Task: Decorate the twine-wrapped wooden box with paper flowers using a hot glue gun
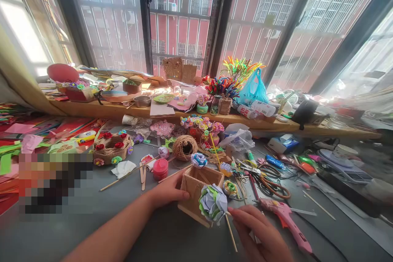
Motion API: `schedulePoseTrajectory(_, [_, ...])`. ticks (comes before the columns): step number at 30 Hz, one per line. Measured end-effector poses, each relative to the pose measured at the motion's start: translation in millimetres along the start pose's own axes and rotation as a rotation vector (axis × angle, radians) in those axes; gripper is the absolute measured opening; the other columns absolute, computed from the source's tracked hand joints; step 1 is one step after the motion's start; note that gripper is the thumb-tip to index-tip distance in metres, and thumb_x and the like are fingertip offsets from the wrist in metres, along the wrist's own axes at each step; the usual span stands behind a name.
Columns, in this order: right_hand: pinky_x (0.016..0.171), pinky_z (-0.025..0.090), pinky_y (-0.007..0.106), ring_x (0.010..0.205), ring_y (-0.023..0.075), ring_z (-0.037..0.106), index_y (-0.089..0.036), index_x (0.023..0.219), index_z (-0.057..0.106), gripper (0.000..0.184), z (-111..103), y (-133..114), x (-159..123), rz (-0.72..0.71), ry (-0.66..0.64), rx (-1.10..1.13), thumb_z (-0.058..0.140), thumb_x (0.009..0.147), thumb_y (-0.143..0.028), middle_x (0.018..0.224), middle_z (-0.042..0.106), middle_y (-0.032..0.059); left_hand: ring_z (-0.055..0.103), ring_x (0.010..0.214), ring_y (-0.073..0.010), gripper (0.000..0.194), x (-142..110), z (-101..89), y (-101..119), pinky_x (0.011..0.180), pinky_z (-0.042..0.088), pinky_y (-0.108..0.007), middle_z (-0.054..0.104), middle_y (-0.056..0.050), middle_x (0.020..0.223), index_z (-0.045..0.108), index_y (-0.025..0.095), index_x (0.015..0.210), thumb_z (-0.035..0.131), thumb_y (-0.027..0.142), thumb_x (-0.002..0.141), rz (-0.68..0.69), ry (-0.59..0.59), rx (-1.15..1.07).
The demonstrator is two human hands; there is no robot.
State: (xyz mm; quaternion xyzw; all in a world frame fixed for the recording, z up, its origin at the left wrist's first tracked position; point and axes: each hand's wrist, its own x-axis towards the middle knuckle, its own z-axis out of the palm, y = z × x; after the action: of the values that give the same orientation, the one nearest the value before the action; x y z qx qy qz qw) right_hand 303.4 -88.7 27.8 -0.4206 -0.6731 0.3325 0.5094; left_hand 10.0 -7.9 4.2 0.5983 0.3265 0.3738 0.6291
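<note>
My left hand [167, 190] is closed on a small brown open-topped box [190, 192], thumb on its near face and its other fingers hidden behind. In front of the box, my right hand [259, 229] pinches a large paper flower [213, 204] with lavender and green petals. A thin wooden stick [231, 233] slants down below this flower. Near the box's back rim shows a blue and white paper flower [199, 160]; whether it stands inside or behind is unclear. A yellow and green paper flower [230, 188] is just right of the box.
A pink hot glue gun [288, 221] lies on the right, near scissors [267, 176]. Behind the box are a twine-wrapped pot [184, 147] and a red-lidded jar [160, 169]. A twine basket [112, 147] stands at left. Craft supplies crowd the window ledge [92, 110].
</note>
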Motion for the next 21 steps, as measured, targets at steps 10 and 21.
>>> schedulePoseTrajectory(10, [0.049,0.052,0.023,0.062,0.0167,0.06,-0.026,0.105,0.073,0.046,-3,18,-11,0.574,0.301,0.42,0.091,0.074,-0.056,0.085,0.072,0.0025,0.043,0.152,-0.0387,0.122,2,-12.6,-2,0.125,0.034,-0.054,0.043,-0.014,0.165,0.02,0.029,0.166,0.086,0.021,0.064,0.051,0.178,0.222])
schedulePoseTrajectory(21, [0.038,0.032,0.017,0.042,0.0062,0.043,-0.028,0.127,0.067,0.061,26,31,-13,0.802,0.302,0.801,0.09,0.073,-0.043,0.077,0.07,-0.004,0.074,0.118,-0.0347,0.059,-4,-13.6,3,0.098,0.059,-0.052,0.078,-0.012,0.12,0.056,0.028,0.148,0.056,0.06,0.098,0.24,0.254,0.464])
